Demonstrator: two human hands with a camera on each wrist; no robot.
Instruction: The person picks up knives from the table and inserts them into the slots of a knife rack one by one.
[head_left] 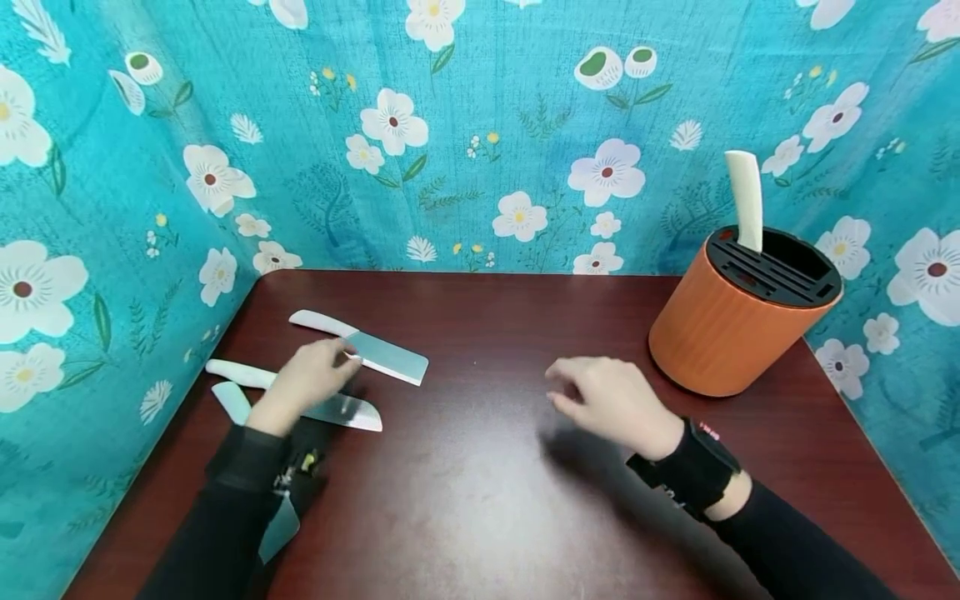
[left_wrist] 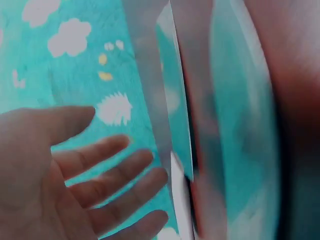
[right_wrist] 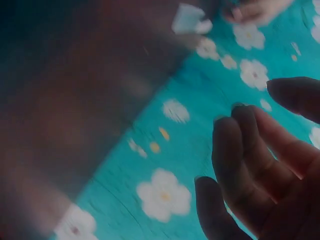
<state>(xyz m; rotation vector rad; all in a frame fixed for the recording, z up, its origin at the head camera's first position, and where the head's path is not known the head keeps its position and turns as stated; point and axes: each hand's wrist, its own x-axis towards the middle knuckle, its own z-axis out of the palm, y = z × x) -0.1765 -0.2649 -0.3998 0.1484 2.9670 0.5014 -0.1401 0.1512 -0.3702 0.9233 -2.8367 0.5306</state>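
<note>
My left hand (head_left: pixel 311 375) hovers over the knives on the left of the table, its fingers loosely bent and holding nothing. Just beyond its fingertips lies a cleaver (head_left: pixel 390 357) with a pale handle. Beneath the hand is a white-handled knife (head_left: pixel 352 410), partly covered. Another blade (head_left: pixel 279 529) shows beside my left forearm, which hides part of it. In the left wrist view the fingers are spread apart from a blade (left_wrist: pixel 177 105). My right hand (head_left: pixel 611 398) is above the middle right of the table, fingers relaxed, with nothing in it.
An orange round knife block (head_left: pixel 735 333) with a black slotted top stands at the back right. One white knife handle (head_left: pixel 746 200) sticks up from it. A turquoise flowered cloth (head_left: pixel 465 167) hangs behind and beside the dark brown table (head_left: pixel 480 483).
</note>
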